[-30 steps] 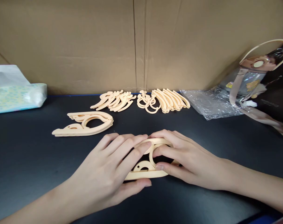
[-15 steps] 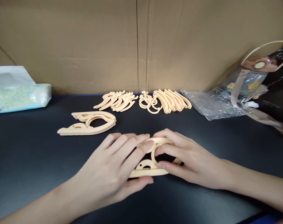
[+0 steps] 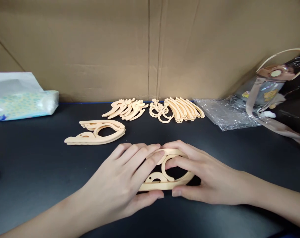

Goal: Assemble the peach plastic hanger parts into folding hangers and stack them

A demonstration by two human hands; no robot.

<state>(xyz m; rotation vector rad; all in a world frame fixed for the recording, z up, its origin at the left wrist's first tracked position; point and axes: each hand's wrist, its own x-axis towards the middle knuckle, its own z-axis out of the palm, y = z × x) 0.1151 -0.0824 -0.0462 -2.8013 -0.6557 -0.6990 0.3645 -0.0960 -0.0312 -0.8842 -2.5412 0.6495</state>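
Observation:
Between my two hands lies a beige folding hanger [image 3: 159, 186], folded flat, with its curved hook forming a ring. My left hand [image 3: 125, 175] grips its left end, fingers over the far edge and thumb along the near edge. On the right, my right hand [image 3: 206, 177] holds the rounded end, with one finger inside the ring and the thumb at the near edge. The hanger's left end is hidden under my left hand. Beyond my left hand rests a small stack of folded hangers [image 3: 102, 140].
Along the back of the black table [image 3: 48, 158] are loose curved pieces [image 3: 127, 110], hooks [image 3: 162, 114] and hanger arms [image 3: 184, 109]. A clear plastic bag [image 3: 221, 114] and a strapped bottle [image 3: 261, 89] are at right, a tissue pack [image 3: 26, 104] at left. Cardboard [image 3: 102, 49] stands behind.
My right thumb has moved from the hook, on top of the hanger, down to the near edge. My left hand keeps its grip. The whole view has shifted slightly.

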